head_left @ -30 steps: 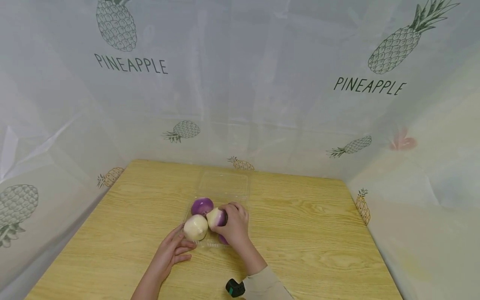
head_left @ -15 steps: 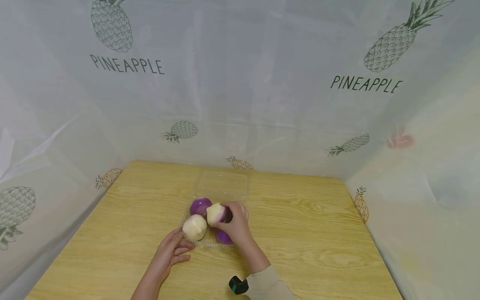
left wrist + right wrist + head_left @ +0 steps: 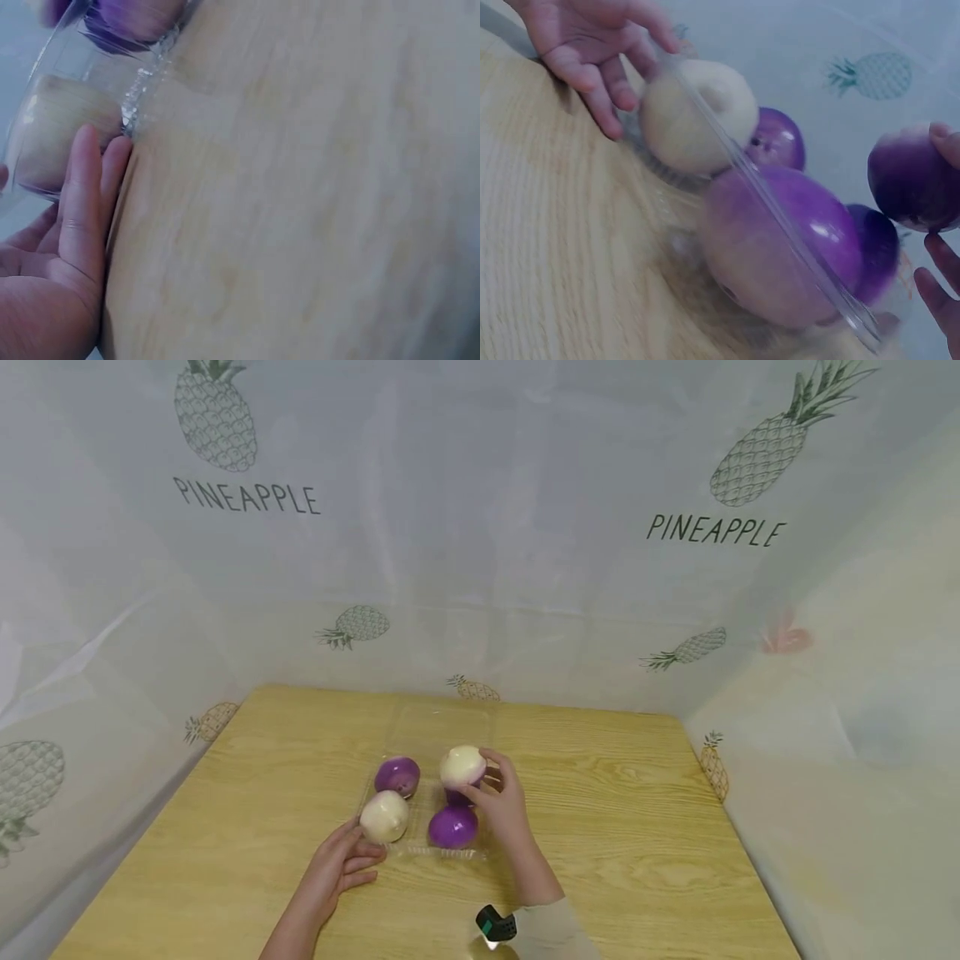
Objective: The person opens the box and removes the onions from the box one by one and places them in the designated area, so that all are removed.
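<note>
My right hand holds a cream-and-purple turnip between thumb and fingers, above the back right of a clear plastic container. In the right wrist view the held turnip shows its purple side, apart from a dark purple turnip lower down. Inside the container sit a purple turnip at back left, a cream-topped one at front left and a purple one at front right. With extended fingers, my left hand touches the container's front left side; its fingers lie against the wall.
The container's clear lid lies folded back behind it on the wooden table. A pineapple-printed curtain surrounds the table's back and sides. A small black device is at the right wrist.
My right hand has raised the held turnip and moved it from the container's middle toward the back right. The front right turnip is uncovered. My left hand stays in place.
</note>
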A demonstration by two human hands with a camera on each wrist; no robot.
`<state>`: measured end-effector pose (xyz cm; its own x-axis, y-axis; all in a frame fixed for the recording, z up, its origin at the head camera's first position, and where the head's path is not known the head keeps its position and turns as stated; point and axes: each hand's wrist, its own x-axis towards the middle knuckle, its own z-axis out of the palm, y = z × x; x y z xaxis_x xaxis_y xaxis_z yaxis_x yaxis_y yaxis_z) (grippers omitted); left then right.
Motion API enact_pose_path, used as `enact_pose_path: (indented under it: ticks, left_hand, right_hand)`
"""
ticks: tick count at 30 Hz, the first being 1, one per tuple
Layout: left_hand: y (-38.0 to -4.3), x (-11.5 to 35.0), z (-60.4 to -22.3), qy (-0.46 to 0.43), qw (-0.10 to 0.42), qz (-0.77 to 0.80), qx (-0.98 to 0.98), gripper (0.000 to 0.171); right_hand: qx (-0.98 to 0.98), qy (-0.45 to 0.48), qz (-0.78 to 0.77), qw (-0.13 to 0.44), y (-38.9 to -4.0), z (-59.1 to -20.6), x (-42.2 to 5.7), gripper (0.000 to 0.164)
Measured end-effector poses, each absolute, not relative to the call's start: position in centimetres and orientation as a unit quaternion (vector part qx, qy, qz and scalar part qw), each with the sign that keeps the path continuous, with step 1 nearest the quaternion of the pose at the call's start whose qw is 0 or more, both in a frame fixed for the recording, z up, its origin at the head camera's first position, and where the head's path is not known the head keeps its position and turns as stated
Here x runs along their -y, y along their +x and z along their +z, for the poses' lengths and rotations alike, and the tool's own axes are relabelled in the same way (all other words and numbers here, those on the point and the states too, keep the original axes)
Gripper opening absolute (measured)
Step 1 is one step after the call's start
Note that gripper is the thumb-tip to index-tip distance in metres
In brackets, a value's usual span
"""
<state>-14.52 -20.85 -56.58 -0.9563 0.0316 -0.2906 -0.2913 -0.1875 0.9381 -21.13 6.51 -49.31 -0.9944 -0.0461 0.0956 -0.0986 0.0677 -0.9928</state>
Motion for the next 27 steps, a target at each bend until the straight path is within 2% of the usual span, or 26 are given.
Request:
enact_pose_path:
  ticks: [4,11,18,27]
  left_hand:
    - [-14.5,21.1,-56.5,-0.097,0.125,0.77,-0.618,0.067]
    - [-14.5,21.3,-56.2,-0.078,0.141,0.779,-0.605,0.067]
    - [-14.8,20.5,-56.0,-0.081,0.115,0.803,-0.579,0.06]
    - [-14.9,19.6,-56.6,-0.093,0.091,0.833,-0.538,0.06]
  right_hand:
    - [0.721,0.029,0.69,0.045,-21.9,-50.8,-7.8,0.065]
    - [0.701,-0.001,0.708,0.081,-22.2,-51.1,-9.7,0.067]
    - [0.672,-0.039,0.734,0.091,-22.6,-52.2,-11.5,0.068]
    - [0.642,-0.074,0.755,0.114,-22.9,-54.1,-13.1,0.066]
